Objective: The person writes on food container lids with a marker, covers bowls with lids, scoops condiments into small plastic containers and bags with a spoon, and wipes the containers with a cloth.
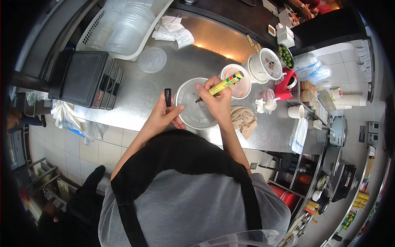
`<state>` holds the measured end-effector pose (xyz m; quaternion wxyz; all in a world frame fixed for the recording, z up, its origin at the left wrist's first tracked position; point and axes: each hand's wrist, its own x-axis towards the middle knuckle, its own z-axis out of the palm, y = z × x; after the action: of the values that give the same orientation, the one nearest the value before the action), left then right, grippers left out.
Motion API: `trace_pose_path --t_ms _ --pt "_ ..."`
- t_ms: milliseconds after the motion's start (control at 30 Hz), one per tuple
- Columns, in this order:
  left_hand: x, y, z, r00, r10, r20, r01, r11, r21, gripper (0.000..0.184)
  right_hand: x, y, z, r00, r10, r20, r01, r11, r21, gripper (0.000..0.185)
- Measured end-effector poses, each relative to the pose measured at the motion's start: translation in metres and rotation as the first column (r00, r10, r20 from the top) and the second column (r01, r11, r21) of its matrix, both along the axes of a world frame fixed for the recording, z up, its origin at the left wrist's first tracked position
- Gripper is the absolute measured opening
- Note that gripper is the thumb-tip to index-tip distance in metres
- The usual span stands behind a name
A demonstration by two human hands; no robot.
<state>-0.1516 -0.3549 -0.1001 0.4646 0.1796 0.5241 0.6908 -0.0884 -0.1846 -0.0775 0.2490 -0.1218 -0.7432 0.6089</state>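
A yellow marker (225,83) is gripped in my right hand (219,103), slanting, with its dark tip down at the lid of a round plastic tub (190,113). Dark marks show on the lid near the tip. My left hand (163,113) pinches the black marker cap (168,97) between its fingers, and its thumb and lower fingers rest against the tub's left rim. Just right of the tub stands a second round tub (240,88) with pinkish contents. A crumpled beige cloth (243,120) lies by my right forearm.
A clear lid (152,59) lies near a white basket (138,52) of stacked plastic containers. Receipts (175,32) lie behind it. A black drawer box (88,78) stands left. More tubs (269,64) and a bowl of green fruit (285,56) are at right. Another person's hand (306,13) shows beyond.
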Motion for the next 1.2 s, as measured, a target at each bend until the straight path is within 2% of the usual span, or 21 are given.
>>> trace_pose_path --t_ms 533,1200 --pt "0.001 0.0007 -0.003 1.0 0.03 0.007 -0.03 0.999 -0.01 0.031 -0.0012 0.0008 0.0021 0.999 -0.053 0.006 0.053 0.997 -0.049 0.026" --pt "0.0004 0.0022 -0.0006 0.999 0.038 -0.01 -0.038 0.999 -0.012 0.03 -0.0017 0.0052 0.0003 0.995 -0.101 -0.019 0.1 0.995 -0.017 0.023"
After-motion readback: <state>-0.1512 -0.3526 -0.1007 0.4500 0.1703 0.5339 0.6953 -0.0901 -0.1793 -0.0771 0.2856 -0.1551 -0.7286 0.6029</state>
